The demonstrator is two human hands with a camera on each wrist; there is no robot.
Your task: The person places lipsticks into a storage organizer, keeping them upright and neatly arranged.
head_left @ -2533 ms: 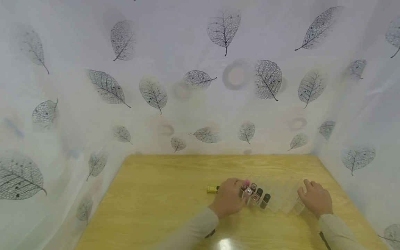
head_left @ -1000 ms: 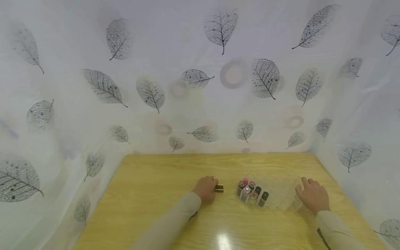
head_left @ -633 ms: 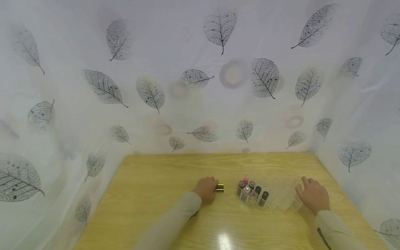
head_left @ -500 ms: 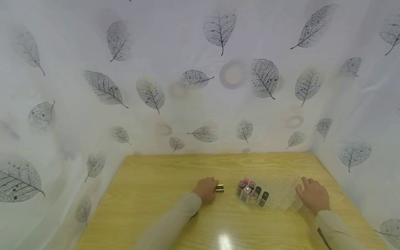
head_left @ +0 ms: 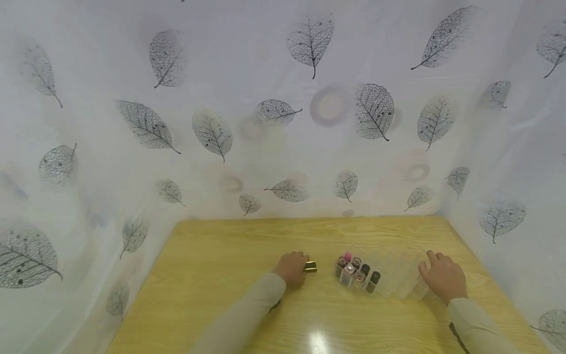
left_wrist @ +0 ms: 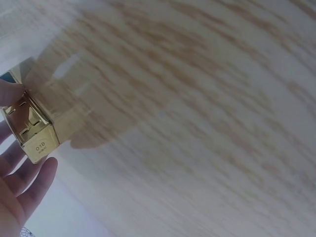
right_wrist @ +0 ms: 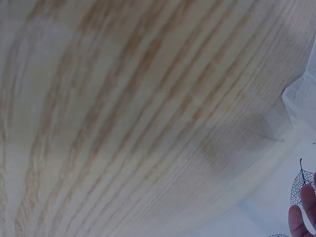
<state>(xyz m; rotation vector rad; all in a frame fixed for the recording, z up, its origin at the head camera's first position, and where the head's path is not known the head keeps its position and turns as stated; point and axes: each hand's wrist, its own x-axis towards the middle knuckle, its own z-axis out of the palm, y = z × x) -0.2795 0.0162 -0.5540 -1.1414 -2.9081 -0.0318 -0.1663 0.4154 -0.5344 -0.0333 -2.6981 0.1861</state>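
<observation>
My left hand (head_left: 292, 268) grips a gold lipstick tube (head_left: 311, 266) low over the table, left of the organizer. In the left wrist view, the thumb and fingers hold the shiny square tube (left_wrist: 41, 145), and its end label reads 01B. A clear lipstick organizer (head_left: 400, 275) stands to the right, its left slots holding several lipsticks, among them a pink-topped one (head_left: 348, 256) and a black-capped one (head_left: 375, 278). My right hand (head_left: 444, 278) rests at the organizer's right end, fingers extended. In the right wrist view, only its fingertips (right_wrist: 308, 202) show beside the organizer's clear edge (right_wrist: 298, 96).
The wood-grain table (head_left: 212, 280) runs back to a pale leaf-printed curtain (head_left: 283, 157), which also closes off the left and right sides. Light glares off the table's front (head_left: 317, 339).
My left hand has gone left from the organizer's lipsticks to the gold tube and taken hold of it. The tube has turned slightly, showing more gold. My right hand stays at the organizer's end.
</observation>
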